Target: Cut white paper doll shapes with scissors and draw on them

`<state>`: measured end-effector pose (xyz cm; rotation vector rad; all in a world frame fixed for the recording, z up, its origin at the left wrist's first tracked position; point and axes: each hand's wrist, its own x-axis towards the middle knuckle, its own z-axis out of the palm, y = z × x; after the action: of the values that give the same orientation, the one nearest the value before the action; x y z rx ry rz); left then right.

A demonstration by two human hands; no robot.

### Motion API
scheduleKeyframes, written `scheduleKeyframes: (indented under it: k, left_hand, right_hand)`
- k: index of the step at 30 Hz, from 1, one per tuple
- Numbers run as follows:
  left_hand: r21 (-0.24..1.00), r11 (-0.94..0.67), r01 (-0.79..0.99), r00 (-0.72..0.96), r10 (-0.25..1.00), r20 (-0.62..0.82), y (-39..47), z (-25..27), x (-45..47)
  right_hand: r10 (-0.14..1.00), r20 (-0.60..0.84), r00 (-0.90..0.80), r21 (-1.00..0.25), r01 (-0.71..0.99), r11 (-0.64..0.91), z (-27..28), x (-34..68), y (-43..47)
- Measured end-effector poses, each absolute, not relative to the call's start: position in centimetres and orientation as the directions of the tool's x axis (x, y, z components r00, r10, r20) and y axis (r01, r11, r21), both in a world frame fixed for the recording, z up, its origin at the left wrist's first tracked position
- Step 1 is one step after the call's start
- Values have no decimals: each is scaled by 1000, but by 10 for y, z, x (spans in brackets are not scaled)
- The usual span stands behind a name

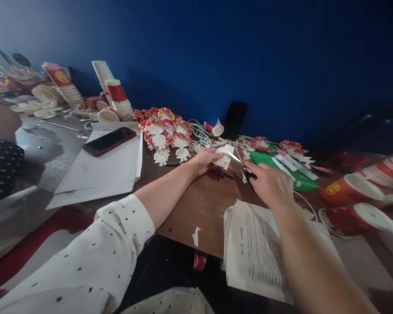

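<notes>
**Paper Cutting at the Craft Worktop**

Blue wall is backing a brown worktop [203, 205] crowded with craft material. I am watching the left hand [205, 160] pinching a small white paper piece [225, 158], fingers closed on it, just above the worktop's middle. I am watching the right hand [270, 184] gripping the scissors [239, 161], fingers closed around the handles, blades meeting the paper. I am judging the cut to be in progress; the next move is calling for slow turning of the paper while the blades are following the outline.

Containers: red paper cups [352, 189] are lying on their sides at right, interiors appearing empty. Stacked cups [119, 99] are standing at rear left. A green plate [281, 168] is carrying glue sticks [290, 163]. Finished paper figures [165, 133] are lying beyond the left hand, beside a phone [108, 141] resting on white sheets.
</notes>
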<state>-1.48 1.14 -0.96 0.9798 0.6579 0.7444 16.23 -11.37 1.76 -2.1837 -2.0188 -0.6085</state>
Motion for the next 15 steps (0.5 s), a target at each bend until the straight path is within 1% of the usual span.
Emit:
scheduleKeyframes:
  k: [8,15]
  left_hand:
    - [916,319,-242,557,819,-138,14,-15,-14]
    - [931,290,-221,554,823,-125,13,-13,-14]
  right_hand:
    - [967,245,71,129,986,-106,15,161,-110]
    - [951,303,70,138,984,-116,14,157,-112]
